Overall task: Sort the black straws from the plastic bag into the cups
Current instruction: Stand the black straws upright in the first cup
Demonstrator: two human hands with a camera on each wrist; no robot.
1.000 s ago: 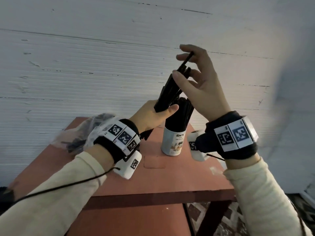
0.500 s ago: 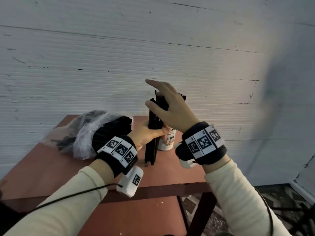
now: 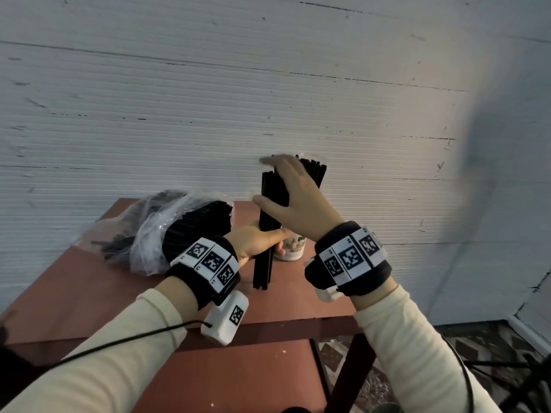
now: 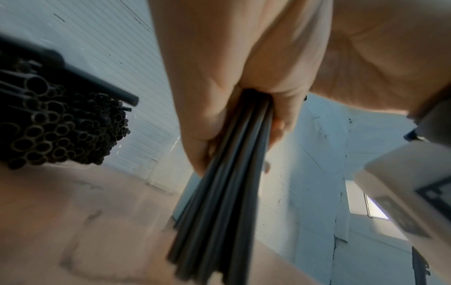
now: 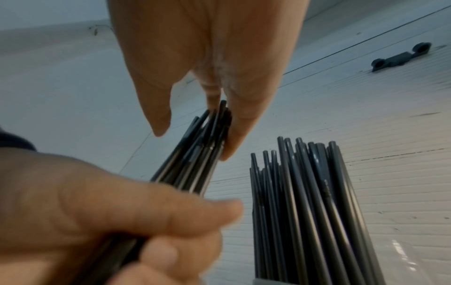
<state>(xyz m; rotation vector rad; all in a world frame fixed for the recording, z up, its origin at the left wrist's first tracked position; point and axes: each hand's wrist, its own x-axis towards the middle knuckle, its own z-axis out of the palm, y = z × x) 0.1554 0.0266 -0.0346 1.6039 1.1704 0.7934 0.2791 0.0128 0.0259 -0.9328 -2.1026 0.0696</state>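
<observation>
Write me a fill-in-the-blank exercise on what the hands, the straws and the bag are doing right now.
1. The left hand grips a bundle of black straws standing ____ on the table.
2. The right hand rests its straight fingers on the bundle's ____ ends.
3. The plastic bag lies to the ____ of the left hand.
4. More straws stand in the ____ behind the bundle.

Missing words: upright; top; left; cup

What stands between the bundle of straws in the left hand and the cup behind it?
No separate object does. The left hand grips the bundle upright on the table, just in front of the cup. That cup already holds many straws, which may crowd the opening.
</observation>
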